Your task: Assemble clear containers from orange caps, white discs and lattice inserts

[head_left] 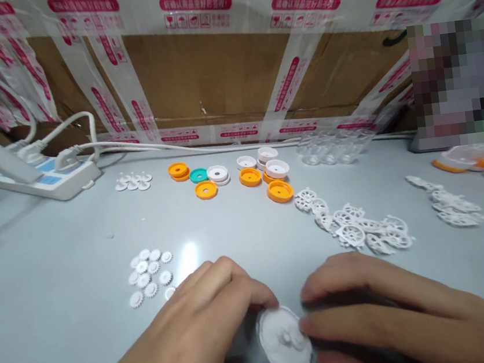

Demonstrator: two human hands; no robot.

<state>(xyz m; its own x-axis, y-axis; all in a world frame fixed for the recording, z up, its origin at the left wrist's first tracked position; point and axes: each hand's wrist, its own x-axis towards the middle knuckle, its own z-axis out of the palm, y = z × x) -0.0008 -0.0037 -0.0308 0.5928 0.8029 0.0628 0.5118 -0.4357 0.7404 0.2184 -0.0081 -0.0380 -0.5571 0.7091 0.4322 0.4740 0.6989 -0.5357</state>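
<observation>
My left hand (213,313) is closed on a white round plastic part (285,342) near the front of the table. Its index finger presses the far edge, and the thumb lies at the near edge. A small raised nub shows at the middle of the part. From the right comes my right hand (396,309), fingers apart, with one fingertip at the part's right edge; the hand is slightly blurred. Left of my left hand lies a group of small white gears (149,273), one partly hidden by the hand.
Orange rings (280,191), white rings (217,174) and a teal ring (199,176) lie further back. White openwork parts (353,233) spread to the right, clear cups (330,151) behind. Small pegged discs (132,182) sit near a power strip (62,181). A taped carton (211,62) borders the table.
</observation>
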